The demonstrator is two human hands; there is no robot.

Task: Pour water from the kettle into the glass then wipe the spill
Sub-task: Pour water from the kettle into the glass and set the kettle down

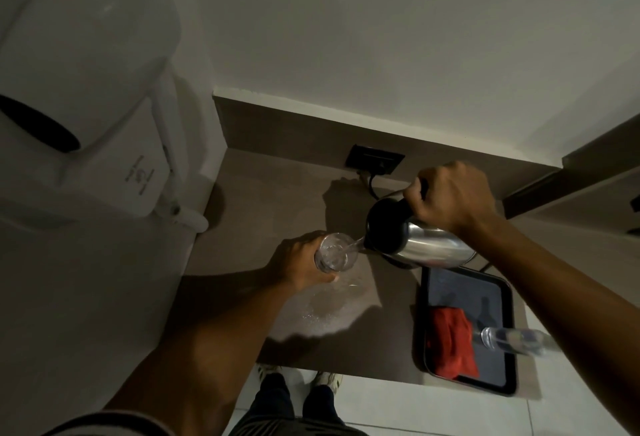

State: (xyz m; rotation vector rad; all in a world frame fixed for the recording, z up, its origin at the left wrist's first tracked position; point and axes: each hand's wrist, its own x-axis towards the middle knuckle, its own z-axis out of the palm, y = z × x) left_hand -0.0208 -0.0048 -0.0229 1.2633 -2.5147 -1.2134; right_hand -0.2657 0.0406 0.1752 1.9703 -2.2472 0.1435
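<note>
Right hand [450,196] grips tilted steel kettle [415,245] — spout at 9 o'clock over clear glass [334,252], which left hand [298,262] clasps.

A hotel-style room's refreshment corner: a brown stone-look table [263,200] set into plain white walls [381,26], a black wall socket [375,159] with a cord plugged in, a black rectangular serving tray [509,359] holding a red folded cloth [452,342], and pale floor tiles [433,408] below.
</note>
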